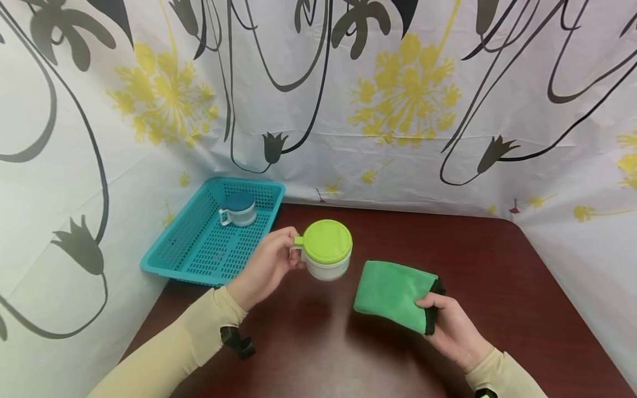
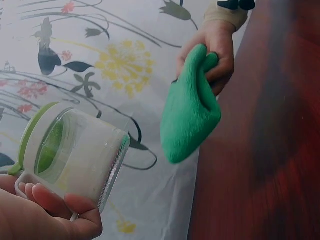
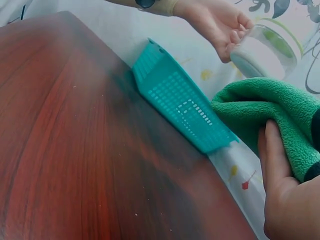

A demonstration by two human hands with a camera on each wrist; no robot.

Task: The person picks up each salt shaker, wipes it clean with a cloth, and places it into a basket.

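Note:
Held up above the table by its handle is a clear seasoning jar [image 1: 327,268] with a lime-green lid [image 1: 327,242]; my left hand [image 1: 271,265] grips that handle. In the left wrist view the jar [image 2: 82,155] tilts, and pale contents show through its wall. My right hand [image 1: 455,331] pinches a folded green cloth [image 1: 395,293] with black edging, thumb on top and fingers beneath. The cloth [image 3: 270,102] hangs to the right of the jar, apart from it in the head view.
A turquoise basket [image 1: 199,271] stands at the table's back left. Inside it sits a similar jar [image 1: 243,217] with a blue lid [image 1: 240,201]. Patterned white sheeting [image 1: 318,110] hangs behind the dark red-brown table [image 1: 448,237].

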